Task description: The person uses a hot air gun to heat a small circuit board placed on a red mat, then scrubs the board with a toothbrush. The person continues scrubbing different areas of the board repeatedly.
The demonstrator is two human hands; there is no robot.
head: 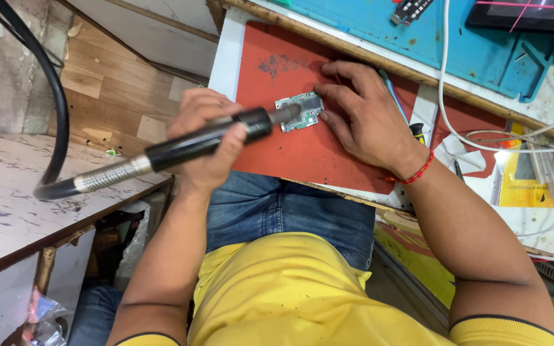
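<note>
Lying on the red mat (302, 154) near the frame's upper centre, the small circuit board (301, 110) sits between both hands. The left hand (203, 141) grips a black hot-air handpiece (213, 138), nozzle over the board's left edge. The right hand (363, 118) rests flat on the mat, unclenched, fingertips (320, 91) touching the board's right side.

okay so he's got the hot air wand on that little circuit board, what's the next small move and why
Probably keep the nozzle of the hot air wand just above the small circuit board, not pressing down. The left hand grips the wand with its tip over the board's edge, while the right hand only pins the board to the red mat by fingertips, so it could shift.
</note>
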